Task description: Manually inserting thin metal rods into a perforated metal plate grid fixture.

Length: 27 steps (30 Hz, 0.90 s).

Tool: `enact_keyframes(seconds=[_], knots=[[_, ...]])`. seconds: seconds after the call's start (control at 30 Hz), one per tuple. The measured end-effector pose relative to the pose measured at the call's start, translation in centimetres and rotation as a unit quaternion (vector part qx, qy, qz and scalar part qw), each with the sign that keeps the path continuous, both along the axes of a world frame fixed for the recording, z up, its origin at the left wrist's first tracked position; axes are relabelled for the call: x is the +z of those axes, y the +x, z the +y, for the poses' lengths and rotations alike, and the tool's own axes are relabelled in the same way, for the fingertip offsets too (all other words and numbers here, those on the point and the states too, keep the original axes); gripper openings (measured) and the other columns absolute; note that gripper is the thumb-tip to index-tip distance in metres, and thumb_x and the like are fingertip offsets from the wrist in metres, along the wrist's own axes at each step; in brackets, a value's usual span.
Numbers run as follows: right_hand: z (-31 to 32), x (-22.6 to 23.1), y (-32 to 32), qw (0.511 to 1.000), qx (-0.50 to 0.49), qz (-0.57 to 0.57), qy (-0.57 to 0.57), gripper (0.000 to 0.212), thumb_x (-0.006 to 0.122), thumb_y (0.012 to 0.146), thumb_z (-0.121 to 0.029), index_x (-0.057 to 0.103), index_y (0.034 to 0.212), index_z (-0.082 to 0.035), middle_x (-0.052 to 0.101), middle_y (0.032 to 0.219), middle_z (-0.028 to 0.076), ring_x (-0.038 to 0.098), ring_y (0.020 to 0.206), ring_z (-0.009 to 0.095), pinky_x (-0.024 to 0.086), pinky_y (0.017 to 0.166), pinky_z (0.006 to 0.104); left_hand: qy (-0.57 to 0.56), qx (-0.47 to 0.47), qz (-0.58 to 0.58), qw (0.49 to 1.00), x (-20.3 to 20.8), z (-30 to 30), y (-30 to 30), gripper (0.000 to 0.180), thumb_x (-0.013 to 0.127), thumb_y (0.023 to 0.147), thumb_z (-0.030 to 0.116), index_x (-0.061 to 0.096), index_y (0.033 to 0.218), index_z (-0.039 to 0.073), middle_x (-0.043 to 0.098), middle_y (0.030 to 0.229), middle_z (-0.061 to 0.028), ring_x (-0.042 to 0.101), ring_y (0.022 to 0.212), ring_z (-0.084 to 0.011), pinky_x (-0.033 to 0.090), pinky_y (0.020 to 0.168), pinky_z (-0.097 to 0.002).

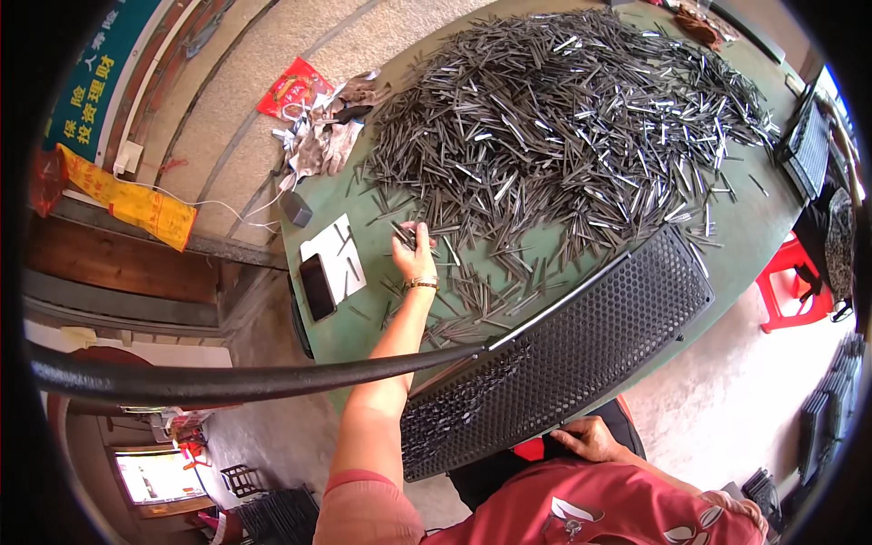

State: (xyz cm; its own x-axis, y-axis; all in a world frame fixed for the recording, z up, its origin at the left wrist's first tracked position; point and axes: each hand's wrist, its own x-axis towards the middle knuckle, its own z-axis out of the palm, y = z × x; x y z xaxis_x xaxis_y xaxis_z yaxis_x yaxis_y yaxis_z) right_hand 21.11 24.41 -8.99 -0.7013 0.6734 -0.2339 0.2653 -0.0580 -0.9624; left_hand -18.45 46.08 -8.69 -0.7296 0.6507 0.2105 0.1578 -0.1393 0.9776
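My left hand (416,252), with a band on its wrist, is closed around a few thin dark rods (405,234) above the green table, at the near left edge of a large heap. That heap of short dark rods (545,136) covers much of the table. Loose rods (481,295) lie between it and a long black perforated tray (581,336). Small dark pieces stand packed in the tray's left end, while the holes farther right show bare. By the tray's near edge rests my right hand (590,440), thumb stretched out; its other fingers are mostly hidden.
A black phone (317,287) and white card (349,265) lie left of my left hand. Nearby are a small dark block (295,209) and soiled gloves (327,141). A dark bar (227,377) crosses over my left forearm. A red stool (792,286) stands right.
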Motion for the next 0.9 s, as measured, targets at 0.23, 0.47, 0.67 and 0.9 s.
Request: enact_keyframes(seconds=[0.23,0.47,0.67,0.9], knots=[[0.5,0.2,-0.3,1.0,0.009,-0.002,0.008,0.02,0.066,0.085,-0.019,0.068,0.083,0.001,0.067,0.077,0.016,0.066,0.072,0.031,0.052,0.065,0.0368,-0.043,-0.05,0.1,0.993,-1.1,-0.8,0.5,0.021,0.066,0.086,0.015,0.053,0.098,0.003,0.058,0.074,-0.001,0.054,0.055,-0.0085,0.046,0.051,-0.0228],[0.4,1.7,-0.4,0.999,0.009,0.018,0.044,0.017,0.065,0.086,-0.017,0.068,0.089,0.0,0.066,0.077,0.015,0.065,0.071,0.031,0.051,0.064,0.0359,-0.033,-0.097,-0.371,0.923,2.7,-0.3,-4.0,0.029,0.063,0.087,0.023,0.049,0.068,0.006,0.052,0.059,-0.0054,0.051,0.049,-0.017,0.043,0.045,-0.0323],[0.1,4.8,0.0,0.991,0.117,0.053,0.042,0.016,0.064,0.087,-0.015,0.068,0.089,0.001,0.066,0.085,0.014,0.064,0.078,0.026,0.05,0.068,0.0329,-0.032,-0.218,-0.518,0.827,11.7,-8.1,-4.6,0.013,0.059,0.091,0.02,0.056,0.093,0.008,0.051,0.069,0.0024,0.045,0.056,-0.0085,0.043,0.054,-0.0232],[3.7,15.0,-4.0,0.98,0.126,0.151,0.039,0.018,0.063,0.088,-0.015,0.066,0.09,0.003,0.064,0.08,0.013,0.06,0.071,0.02,0.047,0.064,0.0305,-0.079,-0.304,-0.447,0.837,19.4,-23.8,8.7,0.026,0.06,0.091,0.023,0.053,0.104,0.003,0.046,0.073,0.0016,0.042,0.057,-0.0071,0.036,0.051,-0.0232]])
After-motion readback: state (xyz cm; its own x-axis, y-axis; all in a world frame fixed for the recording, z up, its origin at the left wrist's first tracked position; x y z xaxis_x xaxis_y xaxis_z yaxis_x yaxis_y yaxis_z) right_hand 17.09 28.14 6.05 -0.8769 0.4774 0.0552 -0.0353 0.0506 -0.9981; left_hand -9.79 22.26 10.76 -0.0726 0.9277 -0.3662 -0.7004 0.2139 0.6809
